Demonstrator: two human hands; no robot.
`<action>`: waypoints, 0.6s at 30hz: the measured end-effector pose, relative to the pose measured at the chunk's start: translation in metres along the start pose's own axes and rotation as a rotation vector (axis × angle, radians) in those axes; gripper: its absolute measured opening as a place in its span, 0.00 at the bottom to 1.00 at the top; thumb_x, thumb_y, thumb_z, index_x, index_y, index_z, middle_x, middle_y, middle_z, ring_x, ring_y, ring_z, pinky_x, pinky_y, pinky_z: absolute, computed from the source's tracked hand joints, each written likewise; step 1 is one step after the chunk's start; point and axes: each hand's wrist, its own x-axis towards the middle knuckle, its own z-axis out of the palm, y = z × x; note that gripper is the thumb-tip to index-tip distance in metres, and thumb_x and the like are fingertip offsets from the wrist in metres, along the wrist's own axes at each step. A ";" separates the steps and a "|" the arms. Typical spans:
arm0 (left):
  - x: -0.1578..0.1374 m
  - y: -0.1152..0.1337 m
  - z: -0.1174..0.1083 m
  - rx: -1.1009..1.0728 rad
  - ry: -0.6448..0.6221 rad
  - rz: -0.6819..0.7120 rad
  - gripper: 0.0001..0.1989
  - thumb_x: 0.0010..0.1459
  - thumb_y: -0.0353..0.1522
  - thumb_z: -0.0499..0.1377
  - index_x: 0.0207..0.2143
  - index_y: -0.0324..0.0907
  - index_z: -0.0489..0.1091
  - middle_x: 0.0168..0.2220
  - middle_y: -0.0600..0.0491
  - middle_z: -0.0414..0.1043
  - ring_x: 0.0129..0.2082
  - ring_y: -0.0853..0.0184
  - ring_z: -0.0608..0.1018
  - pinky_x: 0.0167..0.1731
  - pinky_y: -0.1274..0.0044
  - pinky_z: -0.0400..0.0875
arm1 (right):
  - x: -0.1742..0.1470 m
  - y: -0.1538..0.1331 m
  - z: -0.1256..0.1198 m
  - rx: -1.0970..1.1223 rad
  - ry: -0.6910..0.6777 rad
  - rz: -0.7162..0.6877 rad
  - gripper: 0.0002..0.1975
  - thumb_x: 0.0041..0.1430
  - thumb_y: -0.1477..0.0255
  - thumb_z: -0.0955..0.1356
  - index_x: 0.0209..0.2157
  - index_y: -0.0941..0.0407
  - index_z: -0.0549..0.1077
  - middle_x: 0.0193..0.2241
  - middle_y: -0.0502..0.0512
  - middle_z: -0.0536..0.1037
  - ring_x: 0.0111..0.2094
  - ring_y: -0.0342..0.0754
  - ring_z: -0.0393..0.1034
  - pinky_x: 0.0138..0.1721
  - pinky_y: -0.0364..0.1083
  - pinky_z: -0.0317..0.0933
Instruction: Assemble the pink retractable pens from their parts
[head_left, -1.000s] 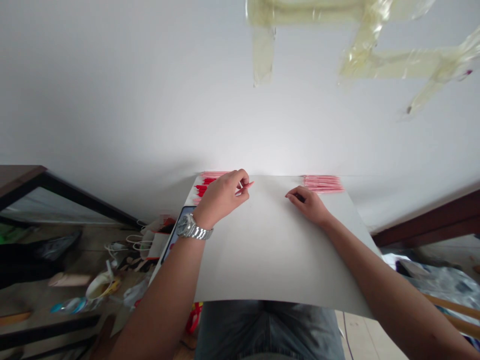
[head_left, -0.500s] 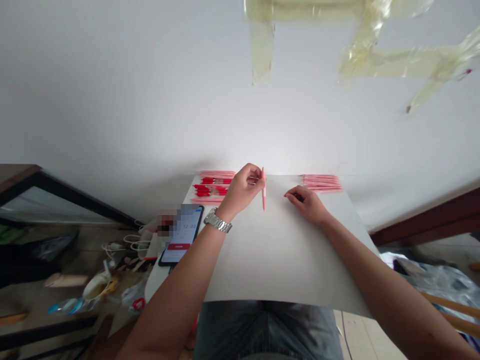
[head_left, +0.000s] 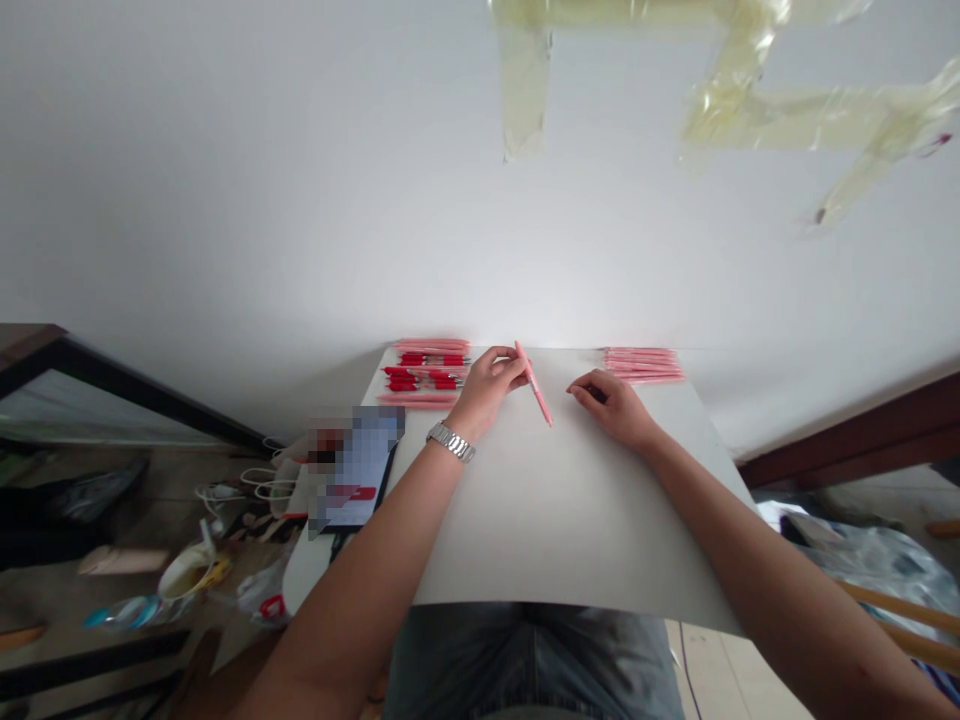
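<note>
A pink pen (head_left: 537, 388) is pinched in my left hand (head_left: 492, 384), tilted with its lower end toward the right, above the white table (head_left: 555, 520). My right hand (head_left: 609, 402) rests on the tabletop with its fingers curled and pressed together; whether anything is in them I cannot make out. Just beyond it lies a bundle of pink pens (head_left: 643, 365). Left of my left hand are several red pens (head_left: 421, 380), with pink pens (head_left: 433, 346) behind them and more pink pens (head_left: 420, 401) in front.
A phone (head_left: 358, 480), partly blurred out, lies at the table's left edge. The white wall (head_left: 375, 200) with yellowed tape (head_left: 720, 110) rises behind the table. A cup (head_left: 187, 572) and other clutter are on the floor at left; plastic bags (head_left: 877, 570) sit at right.
My left hand has tipped the pink pen from nearly upright to a slant, its lower end swinging right. My right hand has hardly moved.
</note>
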 end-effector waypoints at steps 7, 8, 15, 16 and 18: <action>-0.001 -0.016 -0.003 -0.075 0.009 -0.029 0.19 0.51 0.39 0.72 0.38 0.41 0.69 0.37 0.51 0.77 0.40 0.67 0.79 0.55 0.64 0.73 | -0.001 -0.003 0.000 -0.011 0.006 -0.039 0.14 0.68 0.60 0.65 0.38 0.53 0.77 0.34 0.56 0.78 0.34 0.50 0.71 0.37 0.49 0.63; -0.001 -0.018 -0.004 -0.078 0.007 -0.028 0.20 0.51 0.40 0.72 0.38 0.41 0.68 0.37 0.51 0.78 0.41 0.67 0.79 0.55 0.64 0.73 | -0.001 -0.004 0.000 -0.013 0.009 -0.046 0.14 0.68 0.60 0.65 0.38 0.53 0.77 0.34 0.56 0.78 0.34 0.50 0.71 0.37 0.49 0.63; -0.005 -0.027 -0.007 -0.118 0.028 0.030 0.21 0.52 0.40 0.73 0.40 0.42 0.67 0.39 0.51 0.78 0.42 0.66 0.80 0.54 0.64 0.74 | -0.006 -0.015 -0.001 0.031 -0.014 -0.019 0.16 0.69 0.58 0.65 0.42 0.55 0.78 0.33 0.55 0.79 0.31 0.47 0.70 0.34 0.47 0.63; -0.006 -0.027 -0.007 -0.114 0.028 0.038 0.21 0.52 0.39 0.73 0.41 0.42 0.68 0.39 0.51 0.78 0.42 0.66 0.80 0.54 0.64 0.74 | -0.007 -0.017 -0.001 0.049 -0.019 -0.008 0.16 0.69 0.58 0.65 0.43 0.55 0.78 0.33 0.55 0.80 0.31 0.47 0.70 0.34 0.47 0.63; -0.007 -0.028 -0.006 -0.106 0.019 0.059 0.20 0.54 0.39 0.72 0.42 0.41 0.69 0.39 0.51 0.78 0.42 0.66 0.79 0.53 0.64 0.75 | -0.009 -0.020 0.000 0.076 -0.027 0.008 0.17 0.69 0.57 0.65 0.44 0.55 0.78 0.33 0.55 0.81 0.31 0.47 0.71 0.34 0.47 0.64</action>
